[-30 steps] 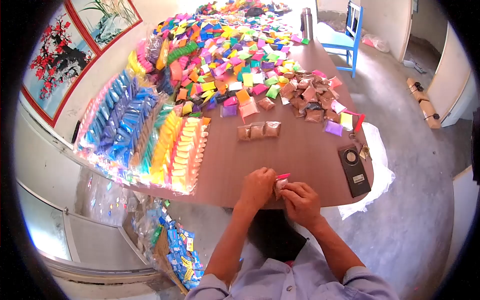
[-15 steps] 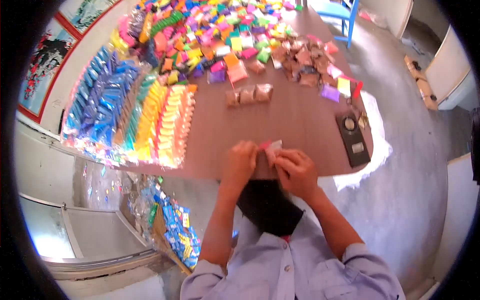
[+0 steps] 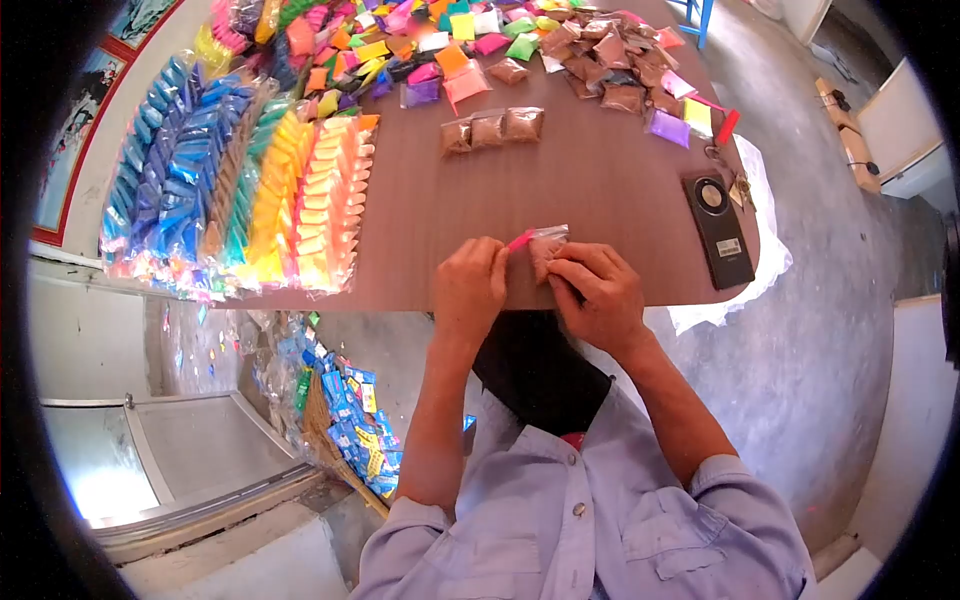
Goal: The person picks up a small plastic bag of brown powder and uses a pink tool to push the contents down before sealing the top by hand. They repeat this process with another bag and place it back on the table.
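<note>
At the table's front edge, my right hand (image 3: 600, 290) pinches a small clear zip bag (image 3: 547, 245) with brown contents, its zip end pointing away from me. My left hand (image 3: 470, 282) is closed just left of the bag. A thin pink strip (image 3: 520, 240) sticks out from its fingertips toward the bag's top; the rest of the strip is hidden by the fingers. Farther back, a row of three brown-filled bags (image 3: 488, 129) lies flat on the table.
Rows of blue, yellow and orange packets (image 3: 330, 205) cover the table's left side. A heap of coloured packets (image 3: 460, 28) and a pile of brown bags (image 3: 610, 60) lie at the back. A black phone (image 3: 718, 235) rests near the right edge, beside keys (image 3: 740, 190).
The view has shifted, so the table sits higher in it. The brown bag shows more fully between my hands, and the pink strip stands out more clearly by my left fingertips.
</note>
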A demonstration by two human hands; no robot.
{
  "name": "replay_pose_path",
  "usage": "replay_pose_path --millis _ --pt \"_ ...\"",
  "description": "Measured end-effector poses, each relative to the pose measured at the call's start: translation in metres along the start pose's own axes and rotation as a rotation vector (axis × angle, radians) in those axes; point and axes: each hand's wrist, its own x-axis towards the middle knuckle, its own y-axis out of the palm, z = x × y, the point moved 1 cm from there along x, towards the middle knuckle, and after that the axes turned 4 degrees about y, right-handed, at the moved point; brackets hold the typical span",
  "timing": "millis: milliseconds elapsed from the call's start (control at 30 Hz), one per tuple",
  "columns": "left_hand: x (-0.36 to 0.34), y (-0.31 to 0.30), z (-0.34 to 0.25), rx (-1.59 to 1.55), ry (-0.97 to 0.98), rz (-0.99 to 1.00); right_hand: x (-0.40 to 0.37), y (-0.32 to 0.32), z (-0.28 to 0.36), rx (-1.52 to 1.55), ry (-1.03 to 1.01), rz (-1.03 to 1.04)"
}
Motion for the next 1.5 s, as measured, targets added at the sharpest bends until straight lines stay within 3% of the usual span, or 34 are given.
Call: replay_pose_path --millis 233,300,500,733,800,900,1100,1333,1500 --pt "-0.012 -0.005 -0.025 -0.211 -0.081 0.031 -0.002 0.003 -0.002 -0.006 0.016 0.007" --pt "-0.012 0.002 -0.021 -0.061 -0.001 0.064 -0.003 0.005 -0.003 -0.018 0.004 0.009" --pt "0.010 0.007 0.002 0.018 -0.002 0.028 -0.002 0.001 0.000 -0.028 0.023 0.019" --pt "0.004 -0.003 -0.023 -0.052 0.040 0.056 -0.002 0.002 0.000 -0.012 0.016 0.016" --pt "0.010 0.000 -0.023 0.087 0.075 0.174 -0.002 0.004 -0.002 -0.027 0.017 0.018" --pt "0.022 0.008 -0.008 0.138 0.118 0.182 -0.003 0.004 -0.002 -0.026 0.017 0.011" --pt "0.018 0.003 0.017 0.090 -0.038 0.024 -0.004 0.003 -0.002 -0.029 0.061 0.004" --pt "-0.008 -0.020 0.065 0.124 -0.095 -0.157 0.001 -0.001 0.004 -0.097 0.029 0.063" --pt "-0.012 -0.029 0.063 0.083 -0.132 -0.272 0.002 0.002 -0.005 -0.074 0.039 0.088"
